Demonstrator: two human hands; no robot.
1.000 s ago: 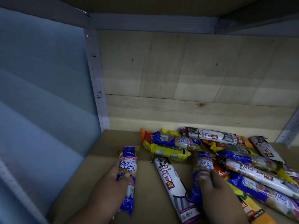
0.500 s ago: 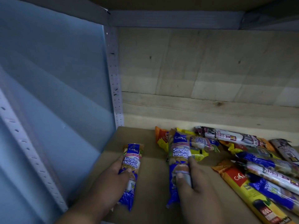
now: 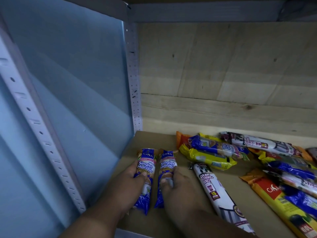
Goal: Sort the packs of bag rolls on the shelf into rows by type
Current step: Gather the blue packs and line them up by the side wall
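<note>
Two blue "Singlet Handle" packs lie side by side at the left end of the shelf board. My left hand grips the left blue pack. My right hand grips the right blue pack, which touches the left one. A white "Draw String Bag" pack lies just right of my right hand. Farther right sits a jumbled pile: a yellow pack, another blue pack, a second white draw-string pack and a yellow-red pack.
A blue side panel and a perforated metal upright close the shelf on the left. The pale wooden back wall stands behind the packs. An upper shelf beam runs overhead.
My right hand carried a blue pack leftward from the pile and set it down beside the pack under my left hand. The view shifted left.
</note>
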